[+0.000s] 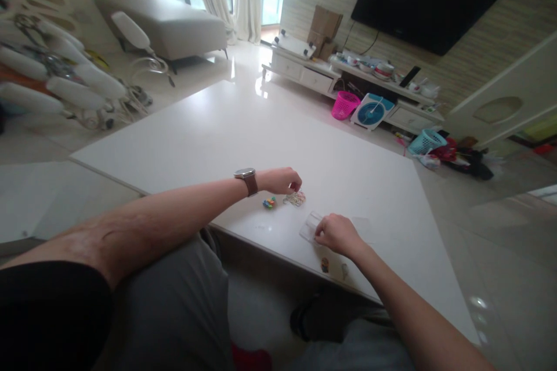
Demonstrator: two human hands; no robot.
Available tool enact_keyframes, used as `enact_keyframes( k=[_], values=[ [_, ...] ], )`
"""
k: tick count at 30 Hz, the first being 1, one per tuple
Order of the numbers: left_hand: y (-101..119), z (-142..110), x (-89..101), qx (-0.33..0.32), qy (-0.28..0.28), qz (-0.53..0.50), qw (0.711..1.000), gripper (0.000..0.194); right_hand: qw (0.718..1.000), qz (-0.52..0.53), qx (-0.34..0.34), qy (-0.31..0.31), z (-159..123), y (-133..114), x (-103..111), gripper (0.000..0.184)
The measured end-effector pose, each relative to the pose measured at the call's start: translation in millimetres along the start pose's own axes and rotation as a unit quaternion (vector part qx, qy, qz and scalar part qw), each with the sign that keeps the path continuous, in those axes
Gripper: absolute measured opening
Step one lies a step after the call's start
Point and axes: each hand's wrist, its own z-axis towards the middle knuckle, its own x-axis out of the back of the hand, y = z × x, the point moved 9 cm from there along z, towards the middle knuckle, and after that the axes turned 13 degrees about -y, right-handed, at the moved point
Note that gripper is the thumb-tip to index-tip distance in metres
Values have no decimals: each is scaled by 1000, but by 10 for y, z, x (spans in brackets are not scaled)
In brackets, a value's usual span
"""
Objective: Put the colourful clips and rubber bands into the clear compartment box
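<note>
My left hand point(282, 180), with a watch on its wrist, hovers with curled fingers pinching at a small heap of coloured paper clips point(296, 199) on the white table point(226, 133). A few small coloured clips point(269, 203) lie just left of that heap. My right hand point(337, 235) is closed on the edge of a small clear plastic box point(310, 226) lying flat near the table's front edge. Two tiny objects point(325, 265) rest on the table by my right wrist; I cannot make out what they are.
Beyond the table stand a low white TV cabinet point(304, 72), a pink basket point(344, 105), a blue fan point(372, 111) and a teal basket point(427, 141) on the glossy floor. A grey sofa point(174, 26) is at the back left. White chairs point(65, 81) crowd the left.
</note>
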Motion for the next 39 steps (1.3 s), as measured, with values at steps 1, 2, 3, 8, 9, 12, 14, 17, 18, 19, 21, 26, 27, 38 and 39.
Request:
enact_keyframes(
  k=[1, 2, 3, 8, 9, 12, 14, 17, 18, 19, 21, 26, 27, 38, 39],
  values=[
    [2, 1, 0, 0, -1, 0, 1000, 18, 1000, -2, 5, -1, 2, -5, 1, 23],
    [-1, 3, -1, 2, -2, 1, 1000, 18, 1000, -4, 10, -2, 4, -10, 3, 23],
    [-6, 5, -4, 4, -3, 1, 1000, 18, 1000, -6, 15, -3, 8, -15, 4, 23],
    [-55, 19, -28, 11, -2, 9, 1000, 18, 999, -12, 44, -18, 26, -19, -20, 23],
    [-60, 21, -34, 10, -2, 10, 1000, 19, 998, -14, 48, -22, 28, -17, -27, 23],
    [-57, 20, -48, 0, -5, 9, 1000, 20, 998, -22, 59, -29, 29, -20, -37, 22],
    [-42, 16, -55, -3, -9, 8, 1000, 20, 997, -28, 68, -33, 30, -33, -37, 21],
    [-24, 10, -69, 6, -17, 5, 1000, 19, 996, -34, 81, -35, 35, -51, -28, 20],
    [-19, 9, -74, 9, -20, 3, 1000, 19, 995, -35, 85, -35, 35, -57, -22, 20],
    [-14, 8, -78, 11, -22, 2, 1000, 19, 995, -34, 90, -34, 35, -62, -16, 20],
    [-3, 7, -87, 10, -25, -1, 1000, 19, 994, -31, 101, -31, 30, -72, -5, 20],
    [-16, 5, -94, 15, -32, -7, 999, 20, 992, -16, 123, -19, 17, -79, 7, 20],
    [-23, 4, -95, 18, -33, -7, 999, 20, 992, -11, 127, -17, 16, -76, 7, 20],
    [86, 17, -52, 6, -21, -102, 995, 18, 976, 138, 108, 128, -114, 182, 379, 11],
    [134, 27, -55, -1, -21, -138, 990, 22, 966, 171, 101, 165, -139, 220, 451, 11]
  ],
)
